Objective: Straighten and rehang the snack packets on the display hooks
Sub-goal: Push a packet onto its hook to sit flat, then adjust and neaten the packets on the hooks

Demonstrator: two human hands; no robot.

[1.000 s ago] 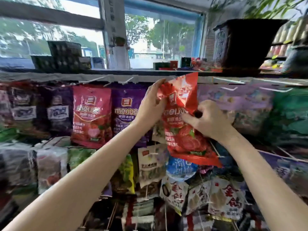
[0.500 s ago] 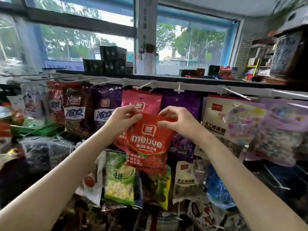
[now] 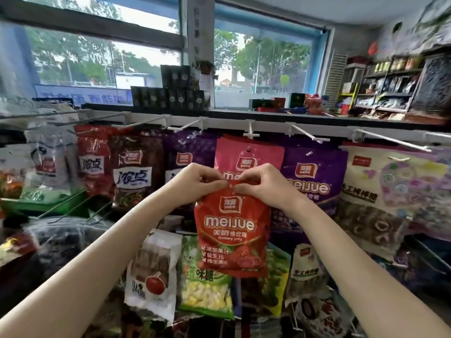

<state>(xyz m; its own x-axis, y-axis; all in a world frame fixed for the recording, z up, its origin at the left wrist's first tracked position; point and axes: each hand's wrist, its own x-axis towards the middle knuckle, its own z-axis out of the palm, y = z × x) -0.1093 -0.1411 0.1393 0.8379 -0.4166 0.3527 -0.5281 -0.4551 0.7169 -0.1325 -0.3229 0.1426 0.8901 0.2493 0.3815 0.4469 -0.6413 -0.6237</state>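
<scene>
Pinching the top edge of the glossy red plastic gummy packet (image 3: 231, 230) between fingers and thumb of both hands, left hand (image 3: 195, 185) and right hand (image 3: 262, 184) meeting at the middle of the header; hanging upright and front-facing below them, in front of the pink hanging packet (image 3: 249, 154) and just under the white plastic display hook (image 3: 251, 132), not yet threaded on. Judging the next need as finding the hang hole under the fingertips, flattening the crumpled header; lifting level to the hook tip, sliding on straight, keeping the printed face outward; hole itself hidden by the fingers, so impossible to tell its position. Reading "yake" in a small badge and "meijue" in large white letters, "Gummy jelly" beneath with Chinese lines; same "meijue" showing on the purple packet (image 3: 314, 181) to the right; dark maroon packet (image 3: 136, 176) at left bearing a white label in Chinese script.
</scene>
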